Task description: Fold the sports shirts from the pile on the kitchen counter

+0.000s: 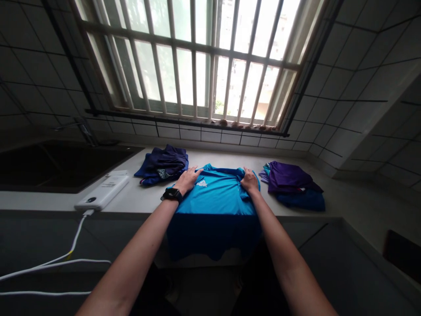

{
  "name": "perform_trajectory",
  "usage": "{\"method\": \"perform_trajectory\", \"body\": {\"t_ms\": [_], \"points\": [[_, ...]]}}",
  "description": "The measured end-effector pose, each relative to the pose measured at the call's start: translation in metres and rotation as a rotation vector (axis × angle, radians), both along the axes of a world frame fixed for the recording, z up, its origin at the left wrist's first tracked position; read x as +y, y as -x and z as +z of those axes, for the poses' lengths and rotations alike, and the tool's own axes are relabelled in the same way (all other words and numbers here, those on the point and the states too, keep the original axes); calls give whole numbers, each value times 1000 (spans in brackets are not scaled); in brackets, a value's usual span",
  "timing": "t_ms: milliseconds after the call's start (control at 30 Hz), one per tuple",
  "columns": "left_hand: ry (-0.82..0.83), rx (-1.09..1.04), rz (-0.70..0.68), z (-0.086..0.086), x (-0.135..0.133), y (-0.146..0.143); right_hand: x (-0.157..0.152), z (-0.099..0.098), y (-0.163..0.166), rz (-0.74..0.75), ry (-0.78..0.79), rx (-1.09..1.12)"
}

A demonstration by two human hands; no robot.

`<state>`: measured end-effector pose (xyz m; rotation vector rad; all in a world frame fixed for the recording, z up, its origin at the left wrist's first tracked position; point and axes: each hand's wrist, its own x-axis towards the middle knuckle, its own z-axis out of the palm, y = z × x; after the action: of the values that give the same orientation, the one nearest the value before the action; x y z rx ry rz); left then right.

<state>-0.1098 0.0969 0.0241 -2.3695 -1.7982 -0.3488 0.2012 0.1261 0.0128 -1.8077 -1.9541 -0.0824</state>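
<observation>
A bright blue T-shirt (219, 199) with a white chest logo lies on the counter, its lower part hanging over the front edge. My left hand (188, 180), with a black watch on the wrist, grips the shirt's upper left side, thumb toward the logo. At the upper right side, my right hand (250, 180) has its fingers curled around bunched cloth by the sleeve. Some fabric is folded in along the top, between both hands. Part of each hand's fingertips is hidden by the cloth and the hand itself.
Dark blue folded clothes (164, 163) lie to the left, and a purple and blue folded pile (291, 180) to the right. A white power bank (102, 193) with a cable (78, 235) sits near the dark sink (66, 189). Behind is a barred window (194, 48).
</observation>
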Motion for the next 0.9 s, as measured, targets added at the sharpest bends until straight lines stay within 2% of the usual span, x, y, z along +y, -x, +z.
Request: {"method": "perform_trajectory", "body": {"t_ms": [133,233,333,467,567,700,900], "points": [[42,-26,11,17,7,-6,-2,1,0,22,-6,-1],[-2,-209,76,27,15,-16,-2,1,0,27,-9,20],[75,-363,139,26,26,-25,1,0,-1,21,-27,62],[185,-397,153,17,41,-29,4,0,-1,-49,-46,126],[168,-418,160,15,49,-30,4,1,0,-67,-33,139],[135,-437,164,18,52,-32,3,0,0,-16,4,84],[-2,-513,203,31,35,-35,5,7,-1,160,22,108]]}}
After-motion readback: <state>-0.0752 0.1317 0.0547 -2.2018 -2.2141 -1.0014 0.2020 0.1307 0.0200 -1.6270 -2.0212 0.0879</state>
